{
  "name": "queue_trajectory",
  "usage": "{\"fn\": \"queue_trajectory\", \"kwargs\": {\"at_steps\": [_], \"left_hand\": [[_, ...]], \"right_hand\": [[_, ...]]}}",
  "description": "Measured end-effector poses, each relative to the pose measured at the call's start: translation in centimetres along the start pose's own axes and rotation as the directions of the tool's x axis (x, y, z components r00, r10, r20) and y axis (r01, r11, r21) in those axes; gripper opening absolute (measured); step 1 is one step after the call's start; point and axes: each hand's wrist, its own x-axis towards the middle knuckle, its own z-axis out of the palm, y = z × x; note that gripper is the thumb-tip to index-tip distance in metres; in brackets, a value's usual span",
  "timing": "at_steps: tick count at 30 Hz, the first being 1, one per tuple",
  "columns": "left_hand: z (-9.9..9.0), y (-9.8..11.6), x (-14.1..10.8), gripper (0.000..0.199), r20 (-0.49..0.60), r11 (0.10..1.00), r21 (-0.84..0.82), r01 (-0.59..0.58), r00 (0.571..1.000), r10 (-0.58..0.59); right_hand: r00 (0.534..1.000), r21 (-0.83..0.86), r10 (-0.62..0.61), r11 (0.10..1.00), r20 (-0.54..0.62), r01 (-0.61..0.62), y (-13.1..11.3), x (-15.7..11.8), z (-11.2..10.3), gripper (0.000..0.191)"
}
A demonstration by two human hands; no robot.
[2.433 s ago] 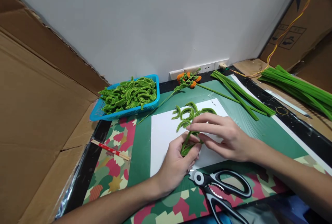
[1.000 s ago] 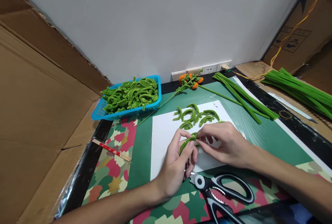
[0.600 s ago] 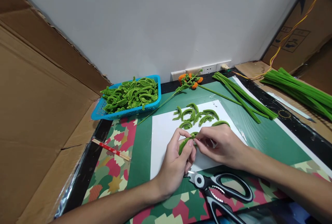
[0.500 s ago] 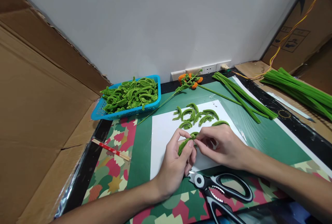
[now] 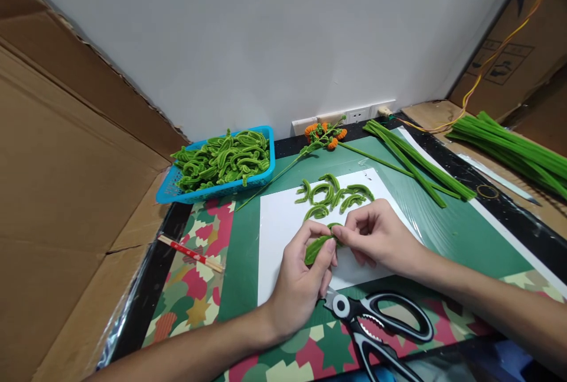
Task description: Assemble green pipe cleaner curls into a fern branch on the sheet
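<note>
Right fingers [image 5: 361,215] higher — fuzzy green strip [image 5: 316,248]

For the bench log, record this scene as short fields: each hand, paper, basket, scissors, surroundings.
Left grip: pinching a green fuzzy piece
Right grip: fingertips at that piece's upper end
Paper: white, bearing curled green pieces
Basket: blue, heaped with green strips
Scissors: handles spread, lower one cut off by frame
Behind paper: orange-flowered stem
Far right: bundle of green stems
</note>
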Motion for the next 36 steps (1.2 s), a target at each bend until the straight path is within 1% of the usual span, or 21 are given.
{"fn": "queue_trajectory", "kwargs": {"at_steps": [3,6,9,12,15,17,20,26,32,36], "left_hand": [[0.0,0.0,0.0,0.022,0.005,1.0,-0.007,0.005,1.0,-0.005],[0.0,0.1,0.1,0.023,0.021,1.0,-0.008,0.014,1.0,-0.014],[-0.1,0.2,0.2,0.026,0.021,1.0,-0.003,0.023,1.0,-0.023],[-0.2,0.1,0.1,0.027,0.007,0.999,-0.026,0.033,0.999,-0.033],[-0.2,-0.1,0.2,0.027,-0.005,0.997,-0.072,0.036,0.999,-0.036],[-0.2,-0.2,0.3,0.026,-0.003,0.996,-0.084,0.037,0.999,-0.038],[0.0,-0.3,0.4,0.026,-0.014,0.996,-0.084,0.031,0.999,-0.032],[0.2,-0.2,0.2,0.029,-0.003,0.997,-0.072,0.016,1.0,-0.017],[0.1,-0.2,0.2,0.03,-0.001,0.999,-0.035,0.029,1.0,-0.029],[-0.1,-0.2,0.2,0.029,0.005,0.998,-0.041,0.042,0.999,-0.041]], "right_hand": [[0.997,0.101,0.064,0.993,0.036,-0.067,0.4,0.4,-0.2,0.047],[0.995,0.12,0.085,0.989,0.058,-0.091,0.6,0.6,-0.4,0.049],[0.998,0.048,0.018,0.999,0.068,-0.022,-0.1,0.3,-0.5,0.047],[0.996,-0.105,-0.082,0.991,0.046,0.086,-1.3,-0.3,-0.5,0.039],[0.99,-0.221,-0.114,0.967,0.079,0.129,-2.0,-0.7,-0.5,0.026],[0.987,-0.263,-0.121,0.954,0.103,0.144,-1.9,-0.7,-0.6,0.024],[0.986,-0.272,-0.131,0.95,0.106,0.155,-1.6,-0.5,-0.7,0.025],[0.992,-0.202,-0.101,0.973,0.08,0.116,-1.2,-0.5,-0.9,0.019],[0.995,-0.227,-0.057,0.971,0.085,0.074,-1.0,-0.4,-1.1,0.021],[0.995,-0.25,-0.063,0.965,0.077,0.08,-1.0,-0.4,-1.1,0.022]]}}
